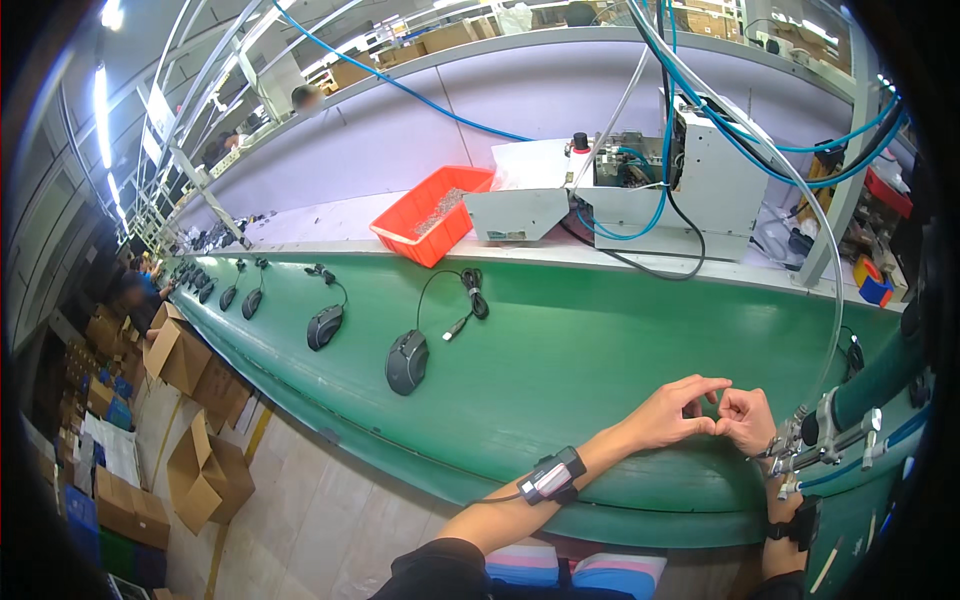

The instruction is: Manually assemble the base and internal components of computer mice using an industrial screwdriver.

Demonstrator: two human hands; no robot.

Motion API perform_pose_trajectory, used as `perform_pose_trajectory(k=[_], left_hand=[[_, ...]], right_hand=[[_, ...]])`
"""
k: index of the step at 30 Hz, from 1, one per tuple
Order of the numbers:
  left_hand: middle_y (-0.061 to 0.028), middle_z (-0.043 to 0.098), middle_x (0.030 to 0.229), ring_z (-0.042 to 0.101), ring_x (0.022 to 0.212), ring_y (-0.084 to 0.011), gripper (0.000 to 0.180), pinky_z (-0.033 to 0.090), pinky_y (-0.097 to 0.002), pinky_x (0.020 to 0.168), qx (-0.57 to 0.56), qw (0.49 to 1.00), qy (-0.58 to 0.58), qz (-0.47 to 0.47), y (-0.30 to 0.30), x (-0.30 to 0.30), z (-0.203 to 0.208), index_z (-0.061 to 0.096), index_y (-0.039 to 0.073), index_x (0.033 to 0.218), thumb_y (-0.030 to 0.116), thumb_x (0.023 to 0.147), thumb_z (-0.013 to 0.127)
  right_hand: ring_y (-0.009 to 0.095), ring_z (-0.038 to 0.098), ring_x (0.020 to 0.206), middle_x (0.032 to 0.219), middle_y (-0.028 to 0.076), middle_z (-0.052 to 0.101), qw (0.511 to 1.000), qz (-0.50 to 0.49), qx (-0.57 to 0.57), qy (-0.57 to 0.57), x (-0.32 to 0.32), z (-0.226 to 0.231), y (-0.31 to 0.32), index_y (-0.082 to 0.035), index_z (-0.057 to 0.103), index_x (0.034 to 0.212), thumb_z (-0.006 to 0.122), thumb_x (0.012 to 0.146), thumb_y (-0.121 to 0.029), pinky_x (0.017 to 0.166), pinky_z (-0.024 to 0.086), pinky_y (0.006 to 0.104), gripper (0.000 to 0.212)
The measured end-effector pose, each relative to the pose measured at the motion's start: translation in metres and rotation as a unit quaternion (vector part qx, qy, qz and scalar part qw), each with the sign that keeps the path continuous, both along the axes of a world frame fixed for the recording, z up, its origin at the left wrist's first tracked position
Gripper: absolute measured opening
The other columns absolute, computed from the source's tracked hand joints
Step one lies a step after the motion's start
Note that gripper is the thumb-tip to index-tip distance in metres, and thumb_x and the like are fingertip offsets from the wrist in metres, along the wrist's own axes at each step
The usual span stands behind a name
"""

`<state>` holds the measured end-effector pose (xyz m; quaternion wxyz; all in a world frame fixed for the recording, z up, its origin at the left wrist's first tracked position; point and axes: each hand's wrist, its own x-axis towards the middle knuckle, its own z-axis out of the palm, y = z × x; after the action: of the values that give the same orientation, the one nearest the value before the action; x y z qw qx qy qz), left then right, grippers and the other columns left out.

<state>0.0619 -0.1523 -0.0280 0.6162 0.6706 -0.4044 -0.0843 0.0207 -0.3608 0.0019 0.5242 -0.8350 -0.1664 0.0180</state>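
Observation:
My left hand (680,412) hovers over the green conveyor belt (560,350), its fingers curved and apart, leaving a gap between index finger and thumb. Its thumb tip meets the fingers of my right hand (744,420). The right hand is closed with its fingertips pressed together, and whatever they may hold is hidden. Right beside that wrist stands a metal clamp fixture (800,445) with thin air hoses. Nearest on the belt, to the left, lies a black computer mouse (407,362), its cable bundled (474,293) beside it.
Further left, another black mouse (324,327) and several more line the belt. Behind it, a red bin (420,215) of small parts stands by a grey machine (690,190) with blue hoses. Open cardboard boxes (208,472) stand on the floor at left. A dark green post (880,375) rises at right.

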Motion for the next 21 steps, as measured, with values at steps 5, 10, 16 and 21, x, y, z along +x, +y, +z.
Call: perform_pose_trajectory(k=[5, 10, 16, 21], left_hand=[[-0.0074, 0.061, 0.11, 0.065, 0.08, -0.0156, 0.063, 0.052, -0.0313, 0.076, 0.001, 1.0, 0.006, -0.003, -0.001, 0.0003, -0.0006, 0.054, 0.012, 0.14, 0.031, 0.085, 0.077], [-0.0073, 0.061, 0.11, 0.064, 0.08, -0.0151, 0.064, 0.052, -0.0305, 0.076, 0.0, 1.0, 0.002, -0.002, -0.0007, -0.0003, -0.0006, 0.053, 0.011, 0.141, 0.032, 0.085, 0.077], [-0.0072, 0.06, 0.111, 0.064, 0.08, -0.0147, 0.068, 0.052, -0.03, 0.075, 0.003, 1.0, 0.017, -0.006, -0.0007, -0.0005, -0.0001, 0.05, 0.01, 0.143, 0.029, 0.084, 0.078], [-0.0073, 0.06, 0.112, 0.063, 0.081, -0.0146, 0.071, 0.053, -0.0298, 0.076, 0.003, 1.0, 0.024, 0.009, 0.0004, -0.0011, -0.0009, 0.048, 0.01, 0.144, 0.026, 0.082, 0.079]], right_hand=[[0.003, 0.028, 0.05, 0.053, -0.008, 0.032, 1.0, 0.0, 0.003, -0.01, 0.0005, -0.0022, -0.001, -0.009, 0.042, 0.063, 0.077, 0.071, -0.068, 0.045, 0.019, 0.0259, 0.069], [0.003, 0.029, 0.05, 0.053, -0.008, 0.032, 1.0, -0.001, -0.01, -0.003, -0.0015, 0.0046, 0.0017, -0.009, 0.042, 0.063, 0.077, 0.072, -0.067, 0.045, 0.02, 0.0262, 0.069], [0.006, 0.028, 0.05, 0.051, -0.006, 0.03, 1.0, -0.003, -0.004, -0.015, 0.0004, -0.0043, -0.0031, -0.008, 0.042, 0.062, 0.08, 0.072, -0.06, 0.045, 0.02, 0.0284, 0.065], [0.005, 0.028, 0.049, 0.051, -0.006, 0.031, 1.0, -0.004, -0.005, -0.017, 0.0, -0.0012, -0.0002, -0.008, 0.044, 0.062, 0.08, 0.074, -0.059, 0.045, 0.021, 0.0283, 0.064]])
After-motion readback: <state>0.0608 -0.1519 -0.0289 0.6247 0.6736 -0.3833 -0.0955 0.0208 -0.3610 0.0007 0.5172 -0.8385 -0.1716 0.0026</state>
